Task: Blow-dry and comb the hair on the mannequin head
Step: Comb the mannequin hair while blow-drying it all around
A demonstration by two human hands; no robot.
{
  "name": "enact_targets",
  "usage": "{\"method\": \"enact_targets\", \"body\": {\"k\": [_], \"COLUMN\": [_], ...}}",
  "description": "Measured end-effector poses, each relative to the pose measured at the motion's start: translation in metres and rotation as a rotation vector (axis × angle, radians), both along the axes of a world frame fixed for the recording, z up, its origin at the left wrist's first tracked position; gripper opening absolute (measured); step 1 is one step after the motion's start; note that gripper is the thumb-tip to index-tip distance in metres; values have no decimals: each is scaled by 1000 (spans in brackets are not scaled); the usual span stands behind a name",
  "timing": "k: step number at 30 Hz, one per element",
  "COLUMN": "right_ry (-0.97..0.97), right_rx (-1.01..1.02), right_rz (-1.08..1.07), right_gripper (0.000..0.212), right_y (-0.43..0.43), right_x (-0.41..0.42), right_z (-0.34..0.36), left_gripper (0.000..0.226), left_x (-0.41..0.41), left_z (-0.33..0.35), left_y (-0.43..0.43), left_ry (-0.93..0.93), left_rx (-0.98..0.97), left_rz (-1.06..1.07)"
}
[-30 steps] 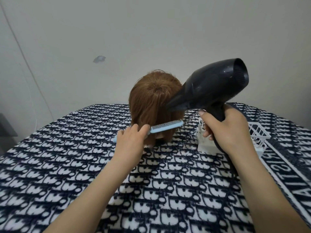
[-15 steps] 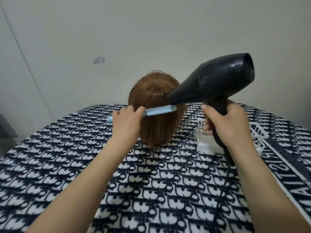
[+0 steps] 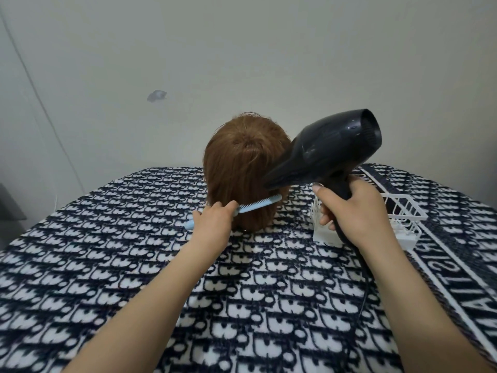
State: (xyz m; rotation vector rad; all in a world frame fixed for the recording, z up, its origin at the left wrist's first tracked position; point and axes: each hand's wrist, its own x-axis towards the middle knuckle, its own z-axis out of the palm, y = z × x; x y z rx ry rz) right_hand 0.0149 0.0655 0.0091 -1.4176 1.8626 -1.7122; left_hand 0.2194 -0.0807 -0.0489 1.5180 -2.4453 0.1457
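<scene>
A mannequin head with short reddish-brown hair (image 3: 239, 168) stands on the patterned table, its back toward me. My left hand (image 3: 213, 224) grips a light blue comb (image 3: 259, 204), whose teeth lie across the lower part of the hair. My right hand (image 3: 355, 214) holds the handle of a black hair dryer (image 3: 328, 146). Its nozzle points left and touches the right side of the hair, just above the comb. The mannequin's face is hidden.
A white wire basket (image 3: 400, 211) stands right of the head, partly behind my right hand. The dryer's black cord (image 3: 364, 286) hangs down over the dark blue and white patterned cloth (image 3: 107, 251). A pale wall rises behind the table.
The comb has travelled down from the middle of the hair to its lower part. The dryer has lowered with it and its nozzle now points lower on the hair.
</scene>
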Motion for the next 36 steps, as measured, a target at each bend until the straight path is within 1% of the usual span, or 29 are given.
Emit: {"method": "enact_targets", "body": {"k": [4, 13, 16, 19, 23, 25, 27, 30, 33, 34, 36], "right_ry": [27, -24, -52, -50, -51, -26, 1, 88, 159, 139, 16], "right_rx": [31, 47, 36, 40, 75, 104, 128, 148, 116, 84, -17], "right_rz": [-4, 17, 32, 39, 12, 2, -11, -35, -71, -63, -26], "right_gripper": [18, 15, 12, 12, 16, 19, 20, 16, 17, 18, 19], "right_y": [-3, -8, -10, -12, -15, -14, -12, -7, -1, 0, 1], "right_x": [0, 3, 2, 1, -3, -6, -10, -15, -19, -20, -19], "right_z": [-4, -16, -19, -22, -26, -26, -24, -21, -17, -16, -14], "left_gripper": [51, 53, 58, 60, 51, 51, 50, 50, 51, 53, 57], "left_x": [2, 9, 9, 6, 4, 7, 8, 6, 2, 0, -3], "left_z": [-6, -19, -25, -24, -29, -34, -36, -40, -47, -48, -48], "left_y": [4, 6, 9, 7, 8, 8, 6, 9, 17, 20, 24], "left_ry": [-23, 14, -13, -32, -113, -60, -20, -20, -4, 7, 36], "left_rx": [-14, -161, -233, -209, -191, -147, -144, -160, -146, -149, -160], "left_rz": [-16, -35, -51, -36, -33, -1, 1, -43, -75, -82, -88]}}
